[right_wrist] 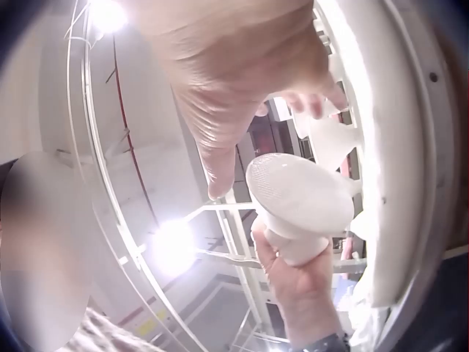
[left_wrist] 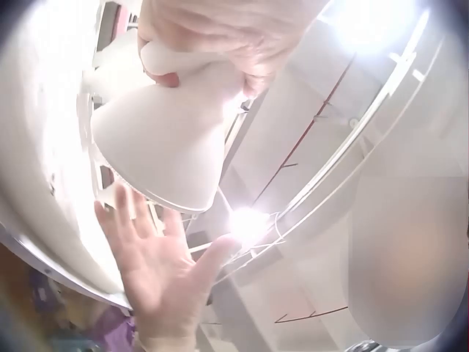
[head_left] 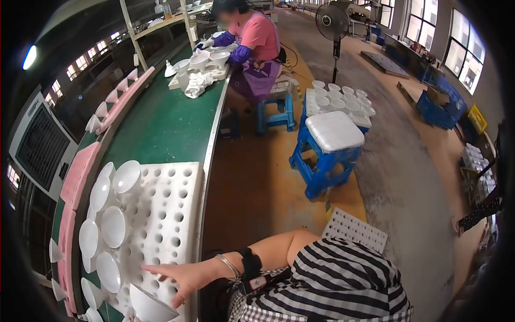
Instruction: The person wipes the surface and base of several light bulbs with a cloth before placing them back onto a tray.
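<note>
A white conical cup [head_left: 150,306] [left_wrist: 165,147] [right_wrist: 300,194] is gripped by its narrow end in my left hand [left_wrist: 227,29] [right_wrist: 300,286]; the head view does not plainly show that hand. My right hand [head_left: 185,276] [left_wrist: 165,282] [right_wrist: 234,66] holds nothing, its fingers spread near the cup's wide rim. Beneath and beyond it lies a white foam board [head_left: 196,214] with rows of round holes. Several similar white cups, one of them at the back [head_left: 127,177], stand tilted along the board's left part.
Pink perforated strips [head_left: 67,236] run along the left of the green table [head_left: 161,123]. Farther up, a person [head_left: 257,40] in purple sleeves works beside more cups. A blue stool [head_left: 335,131], a tray of cups [head_left: 343,99] and a fan [head_left: 332,21] stand on the right.
</note>
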A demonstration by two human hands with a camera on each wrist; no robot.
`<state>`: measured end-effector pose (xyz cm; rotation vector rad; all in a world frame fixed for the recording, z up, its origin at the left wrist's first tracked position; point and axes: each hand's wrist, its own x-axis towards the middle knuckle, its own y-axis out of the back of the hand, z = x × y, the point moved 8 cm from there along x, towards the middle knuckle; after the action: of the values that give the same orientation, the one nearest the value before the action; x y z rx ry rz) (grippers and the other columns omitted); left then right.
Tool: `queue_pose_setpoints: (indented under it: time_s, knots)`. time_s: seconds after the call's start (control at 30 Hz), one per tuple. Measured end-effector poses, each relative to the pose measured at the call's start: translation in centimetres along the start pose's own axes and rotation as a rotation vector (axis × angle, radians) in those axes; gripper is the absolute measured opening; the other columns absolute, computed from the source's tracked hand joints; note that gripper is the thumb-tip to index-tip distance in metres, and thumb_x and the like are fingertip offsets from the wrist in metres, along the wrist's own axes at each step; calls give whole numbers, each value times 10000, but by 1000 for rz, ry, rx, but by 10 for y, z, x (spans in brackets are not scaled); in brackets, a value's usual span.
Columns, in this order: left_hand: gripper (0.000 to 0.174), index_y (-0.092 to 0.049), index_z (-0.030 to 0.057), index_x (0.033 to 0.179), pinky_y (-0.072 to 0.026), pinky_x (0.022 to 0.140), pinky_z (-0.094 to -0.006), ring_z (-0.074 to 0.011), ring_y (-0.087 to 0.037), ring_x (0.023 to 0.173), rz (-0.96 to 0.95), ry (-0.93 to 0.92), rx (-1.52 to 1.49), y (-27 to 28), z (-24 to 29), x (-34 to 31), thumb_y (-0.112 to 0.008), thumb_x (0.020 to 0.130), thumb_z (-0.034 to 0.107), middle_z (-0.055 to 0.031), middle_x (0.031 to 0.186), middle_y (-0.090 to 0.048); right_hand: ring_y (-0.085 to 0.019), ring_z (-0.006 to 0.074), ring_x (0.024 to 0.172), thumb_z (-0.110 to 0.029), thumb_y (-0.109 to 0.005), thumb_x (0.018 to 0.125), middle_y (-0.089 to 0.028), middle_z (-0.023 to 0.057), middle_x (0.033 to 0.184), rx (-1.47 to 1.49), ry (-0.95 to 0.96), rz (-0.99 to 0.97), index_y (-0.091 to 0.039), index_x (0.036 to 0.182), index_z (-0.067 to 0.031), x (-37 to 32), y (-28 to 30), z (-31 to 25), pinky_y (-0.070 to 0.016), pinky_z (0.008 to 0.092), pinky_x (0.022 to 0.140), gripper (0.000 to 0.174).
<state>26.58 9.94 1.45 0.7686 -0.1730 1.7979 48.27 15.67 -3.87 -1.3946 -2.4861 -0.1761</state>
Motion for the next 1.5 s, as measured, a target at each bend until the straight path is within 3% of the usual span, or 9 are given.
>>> queue_pose_setpoints:
  time_s: [0.1,0.17,0.5,0.67,0.83,0.97,1.03,1.3,1.5]
  knots:
    - [403,-536,27,1284,-469,959,-473,-312,-550,1170,130,289,-348,-8,0,-6,-552,1025,336,-185,1292,-551,-316,389,1461,-481,-894,682,-179,207,1631,570,-245,-168,43,1631,-183,3,-27,21,-341,485,1142,1366]
    - [442,-532,1,1272,-466,944,-458,-286,-554,1111,-33,-80,481,-8,15,-5,-530,1034,374,-166,1218,-561,-334,366,1448,-419,-878,704,-195,184,1627,692,-245,-194,66,1630,-202,9,-34,27,-359,482,1128,1340]
    - [534,-428,-24,1439,-490,995,-423,-299,-609,1150,228,538,-518,5,-71,-35,-597,990,211,-174,1302,-584,-356,259,1399,-205,-700,913,-325,139,1546,945,-193,-212,-17,1635,-172,9,-41,50,-390,507,1100,995]
    - [427,-452,-44,1434,-526,927,-373,-264,-651,1111,280,338,-381,29,-42,-8,-469,1075,188,-169,1308,-621,-399,276,1412,-190,-815,767,-363,139,1530,710,-67,-19,-50,1629,-103,14,-3,13,-338,425,1163,1156]
    - [343,-732,163,1169,-402,960,-423,-297,-540,1264,-178,-542,805,-44,59,-15,-689,831,126,-12,1342,-650,-410,303,1413,-308,-801,757,-398,163,1501,711,-133,-11,-62,1618,-74,17,-24,11,-344,459,1166,1159]
    - [340,-680,67,1251,-447,942,-408,-294,-590,1186,52,-276,643,10,12,17,-667,913,99,-91,1289,-666,-493,326,1346,-414,-771,792,-432,193,1463,782,-291,-12,-260,1544,-85,11,-32,12,-476,511,1067,968]
    - [356,-646,4,1266,-489,890,-352,-213,-626,1074,70,398,-578,17,-49,9,-685,963,187,-124,1243,-674,-526,372,1306,-516,-748,808,-432,213,1460,1017,-430,-91,-321,1506,-88,5,-43,4,-524,623,964,924]
    - [432,-638,-32,1216,-497,600,-195,-70,-639,727,-44,358,-462,3,-24,-2,-750,927,269,-21,926,-691,-471,521,1316,-844,-394,870,-436,233,1501,1003,-783,-317,-308,1564,-125,-10,-67,18,-400,743,1009,1003]
    - [361,-645,-31,1153,-466,487,-217,-87,-624,588,155,619,-447,-2,-28,-2,-704,959,268,-47,814,-686,-268,385,1491,-554,-898,672,-151,241,1638,34,68,-33,12,1612,-70,-1,-36,-5,-290,506,1185,1395]
